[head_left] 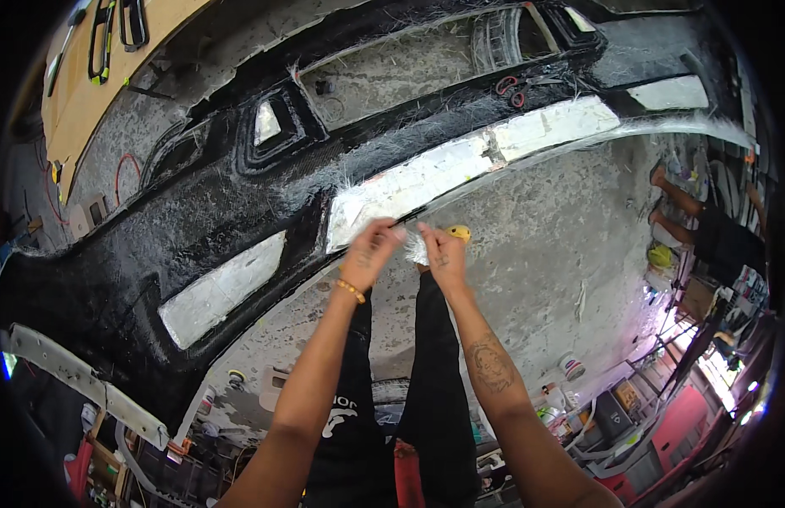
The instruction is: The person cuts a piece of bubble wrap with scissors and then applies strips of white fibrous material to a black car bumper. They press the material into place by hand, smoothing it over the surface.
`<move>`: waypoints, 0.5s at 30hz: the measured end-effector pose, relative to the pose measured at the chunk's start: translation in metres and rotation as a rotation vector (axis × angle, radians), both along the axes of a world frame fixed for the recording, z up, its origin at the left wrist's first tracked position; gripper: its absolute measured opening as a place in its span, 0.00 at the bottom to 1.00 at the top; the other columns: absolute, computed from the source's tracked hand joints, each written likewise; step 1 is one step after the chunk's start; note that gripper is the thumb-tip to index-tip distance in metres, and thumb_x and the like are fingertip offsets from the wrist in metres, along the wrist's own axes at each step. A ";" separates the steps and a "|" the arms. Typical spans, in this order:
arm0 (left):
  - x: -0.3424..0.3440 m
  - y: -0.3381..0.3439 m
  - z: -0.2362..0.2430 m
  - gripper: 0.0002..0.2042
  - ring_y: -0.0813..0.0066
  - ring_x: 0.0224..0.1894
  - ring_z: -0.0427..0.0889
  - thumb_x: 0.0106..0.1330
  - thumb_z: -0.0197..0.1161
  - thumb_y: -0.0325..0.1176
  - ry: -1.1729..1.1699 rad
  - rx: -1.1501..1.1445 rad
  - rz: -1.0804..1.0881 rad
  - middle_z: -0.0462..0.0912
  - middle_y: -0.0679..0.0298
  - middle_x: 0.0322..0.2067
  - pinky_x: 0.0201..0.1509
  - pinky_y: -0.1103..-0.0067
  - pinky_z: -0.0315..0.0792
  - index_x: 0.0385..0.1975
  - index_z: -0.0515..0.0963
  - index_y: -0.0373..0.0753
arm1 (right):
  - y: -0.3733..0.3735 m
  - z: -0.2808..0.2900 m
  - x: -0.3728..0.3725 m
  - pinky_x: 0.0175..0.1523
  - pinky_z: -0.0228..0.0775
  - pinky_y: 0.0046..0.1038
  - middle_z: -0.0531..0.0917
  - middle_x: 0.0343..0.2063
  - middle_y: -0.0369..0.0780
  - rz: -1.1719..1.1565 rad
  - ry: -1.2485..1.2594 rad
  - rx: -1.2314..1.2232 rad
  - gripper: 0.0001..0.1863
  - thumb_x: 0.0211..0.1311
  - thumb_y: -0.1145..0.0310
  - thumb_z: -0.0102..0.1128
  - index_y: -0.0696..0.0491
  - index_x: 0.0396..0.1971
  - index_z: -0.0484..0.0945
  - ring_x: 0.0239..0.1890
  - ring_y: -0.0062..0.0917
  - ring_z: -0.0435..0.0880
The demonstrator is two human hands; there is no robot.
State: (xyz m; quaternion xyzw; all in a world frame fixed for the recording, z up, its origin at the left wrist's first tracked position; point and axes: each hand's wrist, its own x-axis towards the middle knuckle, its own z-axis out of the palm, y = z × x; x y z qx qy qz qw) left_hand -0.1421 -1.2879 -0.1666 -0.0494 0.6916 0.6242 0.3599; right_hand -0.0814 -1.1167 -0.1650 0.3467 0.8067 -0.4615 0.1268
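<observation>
My right hand [445, 258] is closed, fingertips pinched, on a tuft of white glass fibre [416, 248]. Beside it my left hand [371, 254] has its fingers bent; motion smears them, and I cannot make out anything in them. A yellow bead bracelet [352, 290] circles my left wrist. Both hands are over the near edge of a large black moulded panel [214, 220], which has rough, fibrous patches. White inserts [418, 182] are set along that edge. On the panel, out of reach of either hand, lie red-handled scissors [509, 90].
Under the panel spreads a stained concrete floor [536, 229]. Beyond my right hand sits a yellow rounded thing [458, 232]. A wooden board [104, 76] with tools lies far left. Another person [722, 241] is at the right. Cluttered shelves and a red panel [680, 419] fill the lower right.
</observation>
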 end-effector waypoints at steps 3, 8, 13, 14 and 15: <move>0.023 0.012 -0.006 0.11 0.84 0.30 0.77 0.66 0.67 0.37 -0.308 0.061 -0.028 0.81 0.69 0.29 0.33 0.83 0.72 0.42 0.80 0.39 | 0.006 -0.014 0.003 0.26 0.66 0.30 0.77 0.15 0.43 0.055 -0.149 -0.168 0.26 0.68 0.52 0.60 0.63 0.26 0.80 0.18 0.22 0.73; 0.056 0.018 -0.045 0.08 0.85 0.27 0.78 0.63 0.69 0.32 -0.393 0.095 0.216 0.84 0.68 0.28 0.32 0.84 0.74 0.37 0.82 0.36 | 0.035 -0.028 0.023 0.32 0.77 0.20 0.84 0.31 0.35 -0.160 -0.214 -0.749 0.13 0.62 0.65 0.68 0.59 0.39 0.82 0.26 0.19 0.82; 0.064 0.050 -0.075 0.10 0.84 0.26 0.79 0.62 0.70 0.32 -0.415 0.033 0.316 0.84 0.67 0.28 0.30 0.84 0.74 0.39 0.82 0.34 | 0.074 -0.074 0.021 0.31 0.78 0.19 0.85 0.31 0.37 -0.123 -0.098 -0.589 0.11 0.58 0.72 0.70 0.58 0.39 0.81 0.28 0.18 0.83; 0.061 0.060 -0.082 0.11 0.83 0.25 0.80 0.62 0.70 0.33 -0.409 0.001 0.348 0.83 0.66 0.28 0.29 0.85 0.74 0.39 0.82 0.34 | 0.079 -0.082 0.012 0.30 0.78 0.19 0.85 0.31 0.37 -0.156 -0.118 -0.562 0.11 0.57 0.73 0.70 0.58 0.39 0.81 0.28 0.18 0.83; 0.058 0.071 -0.087 0.11 0.83 0.24 0.80 0.62 0.69 0.33 -0.438 -0.009 0.400 0.83 0.66 0.27 0.28 0.85 0.74 0.39 0.81 0.33 | 0.084 -0.089 0.005 0.30 0.77 0.19 0.85 0.31 0.38 -0.193 -0.141 -0.533 0.11 0.57 0.74 0.70 0.58 0.39 0.81 0.27 0.17 0.83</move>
